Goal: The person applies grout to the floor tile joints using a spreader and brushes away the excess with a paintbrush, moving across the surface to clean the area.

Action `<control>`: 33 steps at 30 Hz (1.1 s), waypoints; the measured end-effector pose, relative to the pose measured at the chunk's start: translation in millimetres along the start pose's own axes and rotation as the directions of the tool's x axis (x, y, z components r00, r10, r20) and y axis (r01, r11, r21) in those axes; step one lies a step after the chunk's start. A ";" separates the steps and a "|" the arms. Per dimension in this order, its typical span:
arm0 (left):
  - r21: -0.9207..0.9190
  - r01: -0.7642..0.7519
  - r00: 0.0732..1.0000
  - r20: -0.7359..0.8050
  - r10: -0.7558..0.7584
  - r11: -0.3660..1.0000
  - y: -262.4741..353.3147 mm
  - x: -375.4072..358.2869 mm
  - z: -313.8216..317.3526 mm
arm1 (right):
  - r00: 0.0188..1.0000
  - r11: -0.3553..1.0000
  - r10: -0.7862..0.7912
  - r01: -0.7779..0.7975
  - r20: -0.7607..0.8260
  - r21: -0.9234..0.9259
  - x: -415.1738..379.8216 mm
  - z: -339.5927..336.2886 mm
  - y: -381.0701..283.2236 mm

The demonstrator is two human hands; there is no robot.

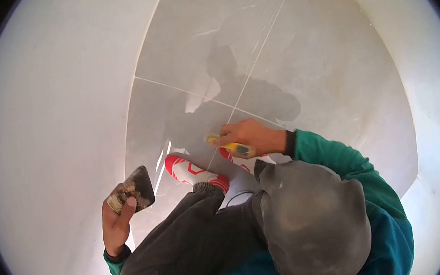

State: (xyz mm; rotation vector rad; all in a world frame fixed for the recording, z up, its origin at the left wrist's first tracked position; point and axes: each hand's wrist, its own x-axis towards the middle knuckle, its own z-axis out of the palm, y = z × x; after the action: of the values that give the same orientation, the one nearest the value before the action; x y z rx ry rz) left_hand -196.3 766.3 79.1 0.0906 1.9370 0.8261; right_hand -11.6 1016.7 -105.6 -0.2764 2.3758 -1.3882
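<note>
My left hand (118, 221) is at the lower left near the wall, its thumb and fingers closed round a dark flat piece with rounded corners (144, 187). Brown and pale crumbly material covers part of that piece. At the centre, my right hand (257, 135) grips a yellow hand tool with a black part (239, 149). The tool's yellow front end lies over the light joint line between the grey floor tiles (329, 63), just above my feet. Motion blurs that end, so I cannot tell what kind of tool it is.
White walls (59, 116) curve up on both sides of the tiled floor. My feet, in white and red socks (194, 172), stand on the tiles beneath my bent knees (318, 223). A thin dark cord (238, 193) shows between the legs. My shadow falls across the crossing joints.
</note>
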 end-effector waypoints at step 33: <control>-0.172 0.069 0.994 -0.072 -0.083 0.983 -46.6 -4.2 -2.9 | 0.988 0.977 0.048 -0.016 -0.148 0.214 179.0 13.6 43.1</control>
State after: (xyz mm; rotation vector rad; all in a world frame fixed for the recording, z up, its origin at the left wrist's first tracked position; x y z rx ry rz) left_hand -183.6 727.5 56.0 -0.1188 1.9230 0.9512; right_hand -168.3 964.6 -188.2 -0.0756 2.3118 -1.6858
